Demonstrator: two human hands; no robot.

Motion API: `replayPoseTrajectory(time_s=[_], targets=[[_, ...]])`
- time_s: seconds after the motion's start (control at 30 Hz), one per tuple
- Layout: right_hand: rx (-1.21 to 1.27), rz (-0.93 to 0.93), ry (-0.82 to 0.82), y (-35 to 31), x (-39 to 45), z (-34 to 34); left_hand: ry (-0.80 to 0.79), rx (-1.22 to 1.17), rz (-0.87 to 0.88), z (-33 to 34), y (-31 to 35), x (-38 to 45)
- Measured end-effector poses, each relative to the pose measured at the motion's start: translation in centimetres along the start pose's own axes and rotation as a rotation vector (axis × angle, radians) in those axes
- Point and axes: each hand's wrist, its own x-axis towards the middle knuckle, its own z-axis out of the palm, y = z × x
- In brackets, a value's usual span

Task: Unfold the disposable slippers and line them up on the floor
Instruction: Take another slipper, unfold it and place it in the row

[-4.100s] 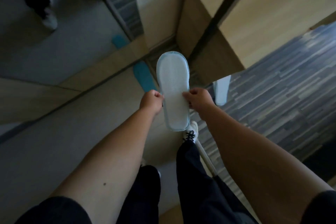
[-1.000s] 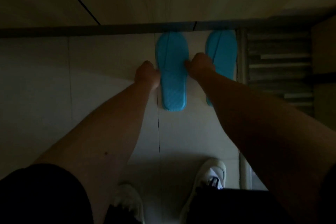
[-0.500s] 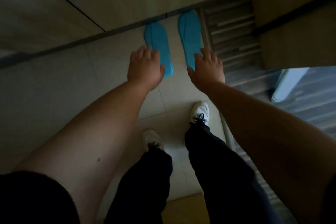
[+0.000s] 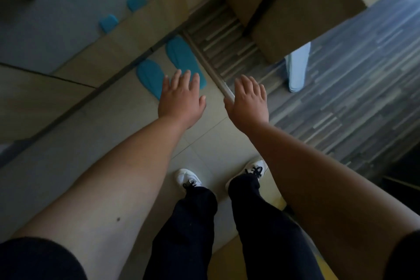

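Two blue disposable slippers lie side by side on the pale tile floor, toes against a mirrored wall: the left slipper (image 4: 148, 76) and the right slipper (image 4: 181, 57). My left hand (image 4: 180, 98) hovers above them with fingers spread, covering their heel ends. My right hand (image 4: 247, 100) is open too, held over the metal floor strip to the right of the slippers. Neither hand holds anything.
A mirror (image 4: 56, 18) at the upper left reflects the slippers. A wooden cabinet (image 4: 284, 7) stands at the upper right above striped grey flooring (image 4: 352, 86). A pale flat object (image 4: 296, 68) leans by the cabinet. My white shoes (image 4: 188, 178) stand on the tiles below.
Both hands let go of the slipper on the floor and lifted away, open. My view rose and swung, so the slippers now lie farther off and at an angle.
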Motion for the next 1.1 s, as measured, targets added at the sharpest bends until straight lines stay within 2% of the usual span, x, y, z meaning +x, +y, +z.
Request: replayPoseTrajectory(time_s=[0.17,0.53,0.73,0.93,1.1], targets=[[0.088,0.060,0.022,4.9,-0.3,-1.1,-0.014,0.049,0.087,-1.4,5.5,2.4],[0.125,0.247,0.054,20.5,-1.7,-5.3,-0.030,0.096,0.293,-3.6,21.6,7.1],[0.123,0.270,0.063,27.1,-1.2,-6.8,-0.007,0.062,0.262,-3.0,28.1,8.8],[0.153,0.309,0.062,31.0,0.8,-5.8,-0.010,0.047,0.264,-1.3,32.0,12.3],[0.195,0.366,0.047,33.7,3.6,-4.0,-0.053,-0.096,0.208,1.3,34.3,17.0]])
